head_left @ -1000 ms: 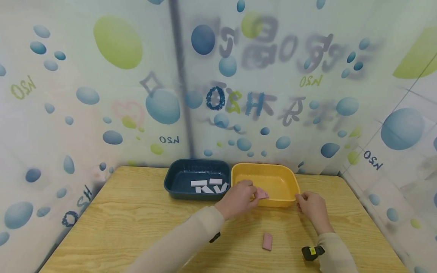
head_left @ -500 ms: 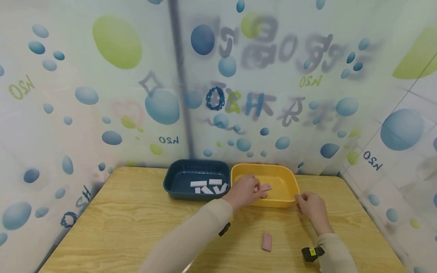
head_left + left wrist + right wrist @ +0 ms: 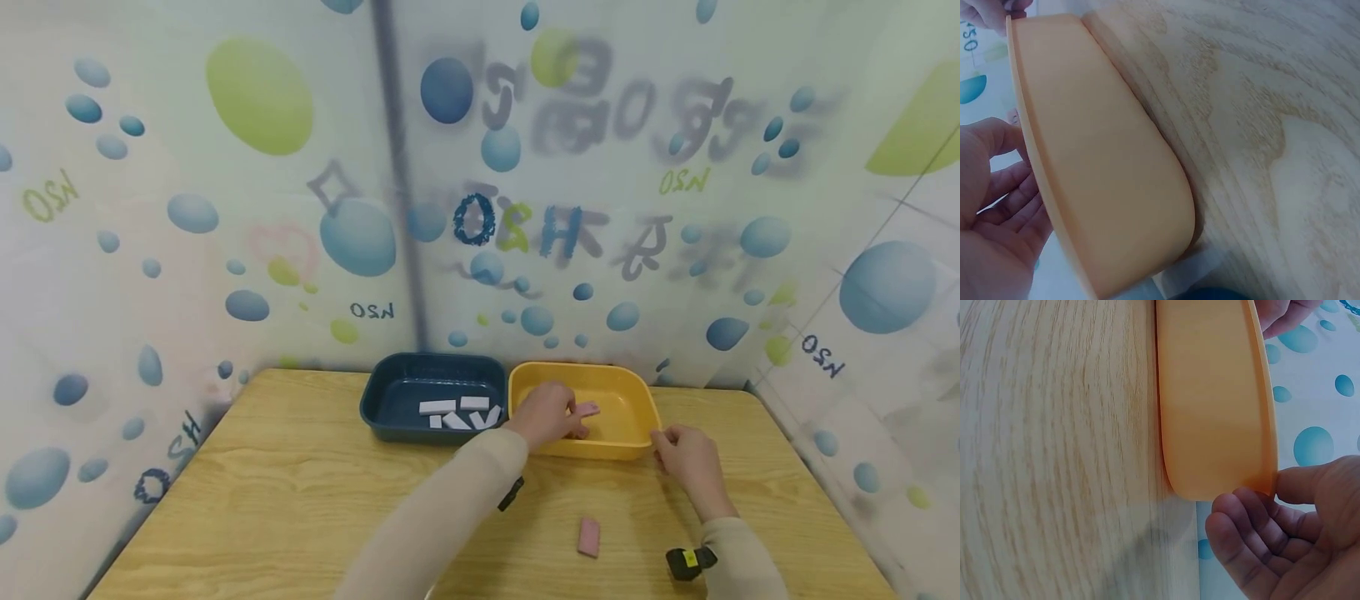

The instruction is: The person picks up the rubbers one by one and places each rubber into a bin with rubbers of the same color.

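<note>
My left hand reaches over the near wall of the yellow bin, its thumb and fingers bent at the end of a pink block. From the left wrist, the left hand shows partly behind the bin's rim, with only a sliver of pink above the thumb. At the bin's front right corner, my right hand pinches the rim between thumb and fingers; the right wrist view shows the thumb against the rim. Another pink block lies on the table in front of the bin.
A dark blue bin holding several white blocks stands directly left of the yellow one. Both are near the back edge of the wooden table. Behind them rises a patterned curtain wall.
My left hand has moved right and slightly back, deeper into the yellow bin. The pink block by its fingers has shifted a little right and back. My right hand stays on the rim.
</note>
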`<state>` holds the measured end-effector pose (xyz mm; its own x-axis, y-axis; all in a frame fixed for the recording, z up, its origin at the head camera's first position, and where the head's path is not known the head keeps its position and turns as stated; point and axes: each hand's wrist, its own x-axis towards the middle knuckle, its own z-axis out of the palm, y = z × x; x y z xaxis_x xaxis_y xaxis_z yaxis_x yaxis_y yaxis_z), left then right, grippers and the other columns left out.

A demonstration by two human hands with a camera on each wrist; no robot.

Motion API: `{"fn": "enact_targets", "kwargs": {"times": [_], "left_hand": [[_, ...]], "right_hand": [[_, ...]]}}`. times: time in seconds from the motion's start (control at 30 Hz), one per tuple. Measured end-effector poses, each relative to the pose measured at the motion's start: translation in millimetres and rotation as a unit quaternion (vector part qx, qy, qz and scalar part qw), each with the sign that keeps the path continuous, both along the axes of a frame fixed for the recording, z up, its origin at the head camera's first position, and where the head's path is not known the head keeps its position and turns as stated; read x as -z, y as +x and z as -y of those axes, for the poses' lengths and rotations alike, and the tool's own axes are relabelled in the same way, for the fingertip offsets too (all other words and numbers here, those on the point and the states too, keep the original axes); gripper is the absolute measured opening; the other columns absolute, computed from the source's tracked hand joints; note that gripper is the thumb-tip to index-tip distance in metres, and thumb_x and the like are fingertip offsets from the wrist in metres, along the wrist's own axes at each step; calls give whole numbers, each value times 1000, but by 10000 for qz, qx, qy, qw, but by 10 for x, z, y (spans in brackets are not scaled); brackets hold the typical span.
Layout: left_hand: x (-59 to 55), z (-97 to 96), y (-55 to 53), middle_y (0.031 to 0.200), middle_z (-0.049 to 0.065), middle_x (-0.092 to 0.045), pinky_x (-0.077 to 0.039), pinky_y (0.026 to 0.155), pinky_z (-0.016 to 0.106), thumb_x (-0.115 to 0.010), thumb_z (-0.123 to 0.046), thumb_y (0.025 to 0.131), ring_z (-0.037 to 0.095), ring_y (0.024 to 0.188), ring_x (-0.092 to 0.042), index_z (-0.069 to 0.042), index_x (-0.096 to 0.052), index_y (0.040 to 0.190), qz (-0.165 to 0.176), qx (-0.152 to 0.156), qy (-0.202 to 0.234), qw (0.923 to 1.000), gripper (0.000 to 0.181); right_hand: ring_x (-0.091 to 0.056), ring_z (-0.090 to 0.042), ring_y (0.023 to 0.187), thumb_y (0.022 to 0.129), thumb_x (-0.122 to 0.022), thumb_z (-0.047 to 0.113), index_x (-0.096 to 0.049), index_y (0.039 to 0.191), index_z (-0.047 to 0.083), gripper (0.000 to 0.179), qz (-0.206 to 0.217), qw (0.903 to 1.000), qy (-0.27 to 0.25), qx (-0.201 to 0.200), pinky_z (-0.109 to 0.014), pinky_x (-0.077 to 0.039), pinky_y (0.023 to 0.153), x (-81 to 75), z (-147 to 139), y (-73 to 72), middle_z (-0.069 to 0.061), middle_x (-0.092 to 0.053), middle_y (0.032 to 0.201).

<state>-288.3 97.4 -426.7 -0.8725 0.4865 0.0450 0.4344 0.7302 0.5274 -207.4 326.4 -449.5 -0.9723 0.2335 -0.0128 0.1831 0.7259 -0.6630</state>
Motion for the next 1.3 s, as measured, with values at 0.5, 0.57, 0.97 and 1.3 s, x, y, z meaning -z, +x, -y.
{"fn": "enact_targets", "kwargs": {"times": [0.5, 0.57, 0.97, 1.3], "left_hand": [[98, -38, -68, 52, -5, -51, -40, 59, 22, -65, -44, 100, 11, 53, -50, -12, -58, 63, -148, -54, -150, 9998, 50], [110, -38, -79, 54, -5, -54, -41, 60, 22, -65, -45, 100, 11, 54, -51, -12, -58, 65, -114, -107, -203, 9997, 49], [145, -42, -123, 70, -1, -55, -43, 63, 25, -66, -38, 101, 12, 64, -54, -10, -62, 75, -28, -458, -613, 9971, 38], [179, -42, -179, 89, 2, -60, -50, 77, 28, -61, -31, 105, 16, 78, -56, -4, -76, 100, -112, -835, -721, 9938, 31]], "right_hand": [[-56, -16, 61, 104, -56, 17, -66, 86, -2, 29, -97, 10000, -3, -7, -30, -46, 59, 2, 6, 2, -4, -62, 66], [-56, -16, 61, 104, -56, 17, -66, 86, -2, 28, -104, 9999, -19, -2, -30, -47, 59, 2, 6, 2, -3, -63, 67], [-57, -16, 62, 104, -55, 16, -66, 87, -3, 28, -73, 10000, -48, -3, -30, -48, 59, 24, 2, 4, -4, -63, 68], [-57, -17, 63, 105, -55, 16, -66, 89, -4, 28, -41, 10000, -69, 6, -30, -48, 59, 11, 5, 8, -8, -64, 71]]}}
